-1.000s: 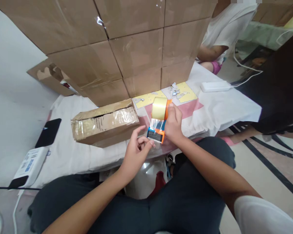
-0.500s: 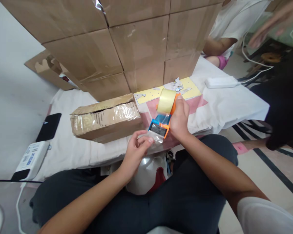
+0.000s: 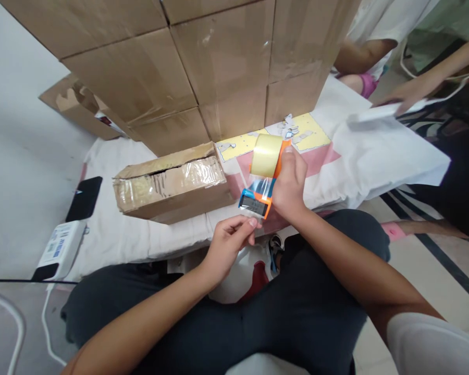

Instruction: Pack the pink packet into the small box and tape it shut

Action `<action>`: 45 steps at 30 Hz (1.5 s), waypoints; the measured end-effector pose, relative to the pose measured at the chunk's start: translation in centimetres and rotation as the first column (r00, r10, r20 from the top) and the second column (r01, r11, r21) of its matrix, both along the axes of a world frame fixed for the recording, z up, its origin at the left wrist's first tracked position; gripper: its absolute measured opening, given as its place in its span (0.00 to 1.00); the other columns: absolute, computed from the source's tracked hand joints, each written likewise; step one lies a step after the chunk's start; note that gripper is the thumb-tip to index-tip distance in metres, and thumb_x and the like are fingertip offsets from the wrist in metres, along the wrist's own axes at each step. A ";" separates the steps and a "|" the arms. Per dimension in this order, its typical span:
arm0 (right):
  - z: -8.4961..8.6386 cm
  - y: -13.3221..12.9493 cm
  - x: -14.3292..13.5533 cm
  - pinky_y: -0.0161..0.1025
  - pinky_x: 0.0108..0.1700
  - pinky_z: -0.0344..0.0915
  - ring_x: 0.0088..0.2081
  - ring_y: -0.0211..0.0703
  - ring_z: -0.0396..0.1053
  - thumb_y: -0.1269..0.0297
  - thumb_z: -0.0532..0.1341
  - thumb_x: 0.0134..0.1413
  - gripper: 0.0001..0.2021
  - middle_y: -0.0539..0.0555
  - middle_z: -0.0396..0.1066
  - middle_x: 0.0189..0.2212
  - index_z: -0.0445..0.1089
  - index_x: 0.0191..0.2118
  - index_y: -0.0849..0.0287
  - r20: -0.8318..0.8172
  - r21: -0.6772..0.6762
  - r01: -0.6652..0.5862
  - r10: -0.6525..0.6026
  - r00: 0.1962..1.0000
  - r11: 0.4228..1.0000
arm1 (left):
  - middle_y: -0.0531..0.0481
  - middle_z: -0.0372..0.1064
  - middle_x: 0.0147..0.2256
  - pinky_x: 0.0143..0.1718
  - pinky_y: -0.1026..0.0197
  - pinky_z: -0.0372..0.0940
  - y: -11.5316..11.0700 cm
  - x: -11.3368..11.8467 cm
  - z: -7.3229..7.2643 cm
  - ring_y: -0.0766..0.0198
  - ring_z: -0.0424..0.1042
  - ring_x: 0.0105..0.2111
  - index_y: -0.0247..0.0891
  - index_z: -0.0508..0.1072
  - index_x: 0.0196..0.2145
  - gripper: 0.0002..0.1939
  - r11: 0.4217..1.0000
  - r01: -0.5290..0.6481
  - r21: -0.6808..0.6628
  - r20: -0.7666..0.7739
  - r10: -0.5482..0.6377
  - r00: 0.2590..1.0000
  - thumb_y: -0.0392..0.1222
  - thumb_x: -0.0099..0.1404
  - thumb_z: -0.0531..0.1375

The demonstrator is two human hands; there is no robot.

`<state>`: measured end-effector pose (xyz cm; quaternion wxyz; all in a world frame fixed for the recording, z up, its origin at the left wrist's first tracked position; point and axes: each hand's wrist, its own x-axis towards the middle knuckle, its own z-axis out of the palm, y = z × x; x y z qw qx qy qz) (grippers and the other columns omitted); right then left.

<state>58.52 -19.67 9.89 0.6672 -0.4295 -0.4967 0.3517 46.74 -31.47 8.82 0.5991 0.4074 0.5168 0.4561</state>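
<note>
My right hand (image 3: 291, 182) is wrapped round an orange and blue tape dispenser (image 3: 255, 203) that carries a thick roll of clear yellowish tape (image 3: 266, 155). Just below the dispenser's front edge, my left hand (image 3: 232, 242) pinches the loose end of the tape between thumb and fingers. To the left of the dispenser, a cardboard box (image 3: 180, 195) lies on the white cloth, with shiny tape over parts of its top and a dark gap along its far edge.
A wall of stacked cardboard boxes (image 3: 226, 67) rises behind. At right, a co-worker's hand (image 3: 410, 96) holds a white power strip (image 3: 375, 113). A black phone-like slab (image 3: 84, 199) and a white device (image 3: 60, 250) lie at left on the cloth-covered surface (image 3: 148, 242).
My left hand has moved right and slightly down, its fingers now closed on the tape end under the dispenser. A co-worker's hand has come down and taken hold of the power strip.
</note>
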 end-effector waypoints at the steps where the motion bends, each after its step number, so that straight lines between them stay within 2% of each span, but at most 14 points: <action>1: 0.1 0.1 0.1 0.40 0.39 0.67 0.34 0.40 0.63 0.42 0.47 0.68 0.23 0.49 0.58 0.28 0.59 0.30 0.55 0.003 0.009 0.011 -0.011 1.000 1.000 | 0.55 0.61 0.19 0.24 0.64 0.46 -0.1 0.2 0.1 0.71 0.54 0.21 0.36 0.78 0.28 0.18 1.000 -0.013 0.028 -0.003 0.013 1.000 0.54 0.64 0.64; 5: 0.8 0.3 0.2 0.40 0.39 0.66 0.34 0.39 0.63 0.44 0.47 0.69 0.23 0.48 0.56 0.28 0.58 0.29 0.55 0.004 0.022 0.031 -0.032 0.999 0.999 | 0.57 0.58 0.19 0.27 0.64 0.51 -0.6 0.8 0.4 0.70 0.56 0.23 0.36 0.77 0.29 0.16 0.993 -0.078 0.094 -0.006 0.079 0.997 0.52 0.66 0.63; 11: 0.9 0.2 -0.2 0.39 0.39 0.64 0.37 0.40 0.63 0.45 0.48 0.68 0.21 0.49 0.57 0.30 0.59 0.30 0.55 0.009 -0.013 0.027 -0.026 1.000 1.000 | 0.57 0.56 0.19 0.27 0.64 0.51 -1.4 1.1 0.2 0.70 0.55 0.23 0.37 0.75 0.29 0.17 0.990 -0.119 0.073 -0.032 0.121 0.992 0.54 0.66 0.63; 16: 0.5 -0.1 -0.1 0.37 0.37 0.63 0.34 0.39 0.61 0.45 0.47 0.68 0.21 0.49 0.55 0.29 0.57 0.29 0.54 0.023 -0.031 0.007 -0.006 1.000 0.999 | 0.57 0.56 0.20 0.27 0.64 0.51 -2.1 1.3 -0.3 0.69 0.55 0.23 0.37 0.75 0.29 0.17 0.989 -0.127 0.080 -0.055 0.132 0.990 0.53 0.68 0.62; 24: 0.8 -0.9 -0.1 0.36 0.32 0.61 0.29 0.38 0.57 0.44 0.49 0.68 0.22 0.48 0.54 0.26 0.55 0.28 0.54 0.010 -0.045 -0.059 0.059 0.998 0.997 | 0.57 0.54 0.20 0.26 0.64 0.51 -3.2 1.8 -0.8 0.69 0.53 0.23 0.37 0.75 0.29 0.18 0.988 -0.129 0.082 -0.081 0.135 0.987 0.54 0.68 0.61; 30: 0.2 -0.8 0.1 0.36 0.30 0.60 0.27 0.37 0.56 0.43 0.52 0.65 0.22 0.46 0.55 0.25 0.55 0.27 0.54 -0.066 -0.128 -0.044 0.036 0.997 0.991 | 0.57 0.56 0.19 0.26 0.63 0.51 -2.3 1.8 -0.5 0.69 0.55 0.22 0.36 0.75 0.30 0.20 0.996 -0.079 0.048 -0.102 0.084 0.991 0.57 0.66 0.61; 34: 0.8 -1.1 0.4 0.36 0.28 0.59 0.26 0.36 0.56 0.41 0.55 0.61 0.23 0.45 0.54 0.23 0.57 0.25 0.54 -0.036 -0.174 -0.025 0.019 0.999 0.984 | 0.57 0.58 0.17 0.26 0.63 0.51 -1.4 2.3 -0.5 0.69 0.55 0.20 0.35 0.76 0.27 0.25 0.998 -0.070 0.005 -0.036 0.070 0.997 0.64 0.59 0.64; 38: 1.7 -1.5 -0.1 0.36 0.26 0.56 0.24 0.35 0.53 0.40 0.56 0.57 0.23 0.44 0.53 0.21 0.56 0.24 0.54 -0.065 -0.164 -0.016 0.006 0.998 0.986 | 0.54 0.62 0.18 0.25 0.62 0.52 -1.2 2.7 -1.0 0.69 0.58 0.20 0.34 0.76 0.25 0.29 0.986 -0.168 0.012 0.083 0.166 0.983 0.68 0.49 0.69; 41: 2.1 -2.0 -1.2 0.37 0.26 0.56 0.24 0.36 0.54 0.43 0.58 0.57 0.21 0.45 0.56 0.22 0.58 0.24 0.55 -0.084 -0.148 -0.070 0.058 0.995 0.987 | 0.55 0.61 0.17 0.26 0.62 0.53 -1.4 2.5 -1.7 0.69 0.58 0.20 0.34 0.76 0.24 0.29 0.969 -0.244 0.048 0.111 0.238 0.965 0.68 0.52 0.67; 45: 2.5 -2.3 -2.8 0.38 0.28 0.58 0.25 0.37 0.57 0.44 0.57 0.58 0.20 0.46 0.59 0.23 0.61 0.26 0.56 -0.095 -0.128 -0.110 0.098 0.991 0.986 | 0.55 0.61 0.16 0.25 0.62 0.52 -1.6 1.2 -2.3 0.69 0.57 0.20 0.34 0.76 0.23 0.28 0.955 -0.286 0.076 0.108 0.277 0.955 0.66 0.53 0.68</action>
